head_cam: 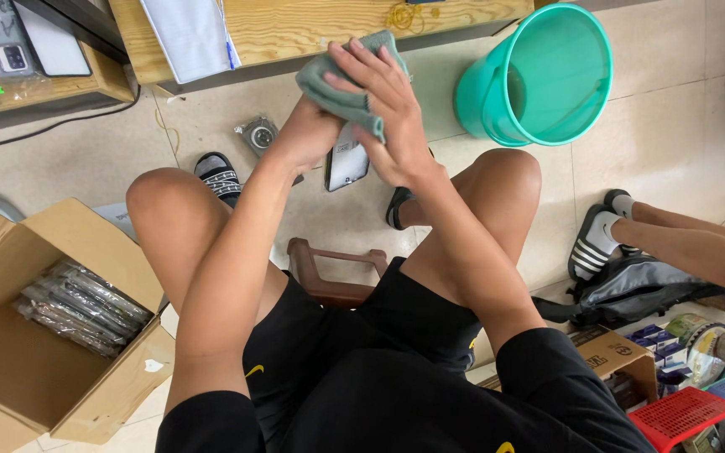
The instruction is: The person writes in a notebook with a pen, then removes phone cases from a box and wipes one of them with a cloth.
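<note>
The right hand pressed a grey-green cloth over a white-backed phone, which the left hand gripped above the tiled floor. Wiping seemed underway; turning the phone would likely follow.

Single head-worn view, straight down, close over seated lap, hands and tiled floor.

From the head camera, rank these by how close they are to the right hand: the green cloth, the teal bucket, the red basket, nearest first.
1. Green cloth: gripped under the right hand, over a phone.
2. Teal bucket: on the floor, to that hand's right.
3. Red basket: far lower right corner.
</note>
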